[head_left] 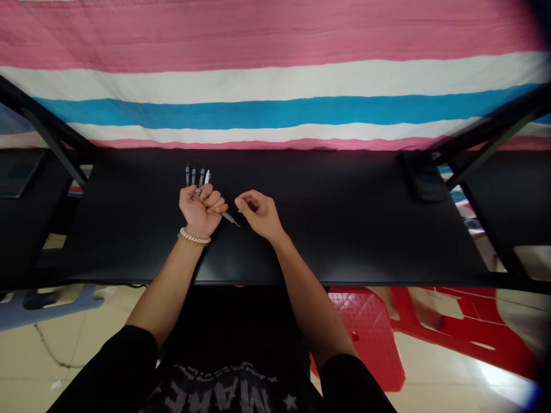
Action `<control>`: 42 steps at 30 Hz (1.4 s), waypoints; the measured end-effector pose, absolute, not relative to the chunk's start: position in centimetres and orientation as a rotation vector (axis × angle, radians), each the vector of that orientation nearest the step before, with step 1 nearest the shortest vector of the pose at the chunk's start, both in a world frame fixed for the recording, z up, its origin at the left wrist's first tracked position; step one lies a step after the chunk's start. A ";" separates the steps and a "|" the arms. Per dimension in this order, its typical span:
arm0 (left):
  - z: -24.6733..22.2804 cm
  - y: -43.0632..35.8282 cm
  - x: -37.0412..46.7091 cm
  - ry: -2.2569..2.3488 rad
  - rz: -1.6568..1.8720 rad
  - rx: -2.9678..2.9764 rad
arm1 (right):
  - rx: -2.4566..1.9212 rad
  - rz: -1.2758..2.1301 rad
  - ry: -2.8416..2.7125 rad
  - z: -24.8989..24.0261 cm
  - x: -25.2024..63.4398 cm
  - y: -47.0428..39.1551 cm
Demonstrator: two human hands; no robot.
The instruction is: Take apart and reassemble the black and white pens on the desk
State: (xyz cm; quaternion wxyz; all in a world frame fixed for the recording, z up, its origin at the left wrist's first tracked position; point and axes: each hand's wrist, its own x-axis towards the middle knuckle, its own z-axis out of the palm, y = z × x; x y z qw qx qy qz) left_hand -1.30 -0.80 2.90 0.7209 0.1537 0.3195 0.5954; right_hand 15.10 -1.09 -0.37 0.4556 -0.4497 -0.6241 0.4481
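Observation:
My left hand (pixel 200 209) is turned palm up with its fingers curled around a pen (pixel 229 218). The pen's grey barrel and thin tip stick out past the little finger, slanting down to the right. Just beyond the left fingertips, several pens (pixel 193 175) lie side by side, one of them white (pixel 208 176); their lower parts are hidden by the hand. To the right of the pen tip, my right hand (pixel 260 215) hovers apart from it, fingers bent and thumb against the index finger. Whether anything small is pinched there cannot be seen.
Both hands are over a black table (pixel 344 229). A dark flat object (pixel 424 176) lies at its right end. Black metal frames rise at both sides, and a striped cloth (pixel 275 109) hangs behind. Red plastic stools (pixel 365 327) stand below at the right, a blue-grey one (pixel 81 301) at the left.

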 end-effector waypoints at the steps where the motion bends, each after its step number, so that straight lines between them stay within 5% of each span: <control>1: 2.9 -0.8 -1.3 0.707 1.317 0.332 | -1.109 1.105 -1.532 -0.4 15.2 -1.1; 20: 2.4 -0.7 -1.6 0.795 1.360 0.379 | -1.123 1.116 -1.567 -0.8 15.2 -0.9; 30: 1.3 0.1 -0.5 0.843 1.344 0.585 | -0.929 1.396 -1.714 -1.9 14.8 -1.3; 42: -0.2 1.2 -2.7 1.479 2.048 0.763 | -1.226 1.230 -1.439 -2.5 14.5 -0.5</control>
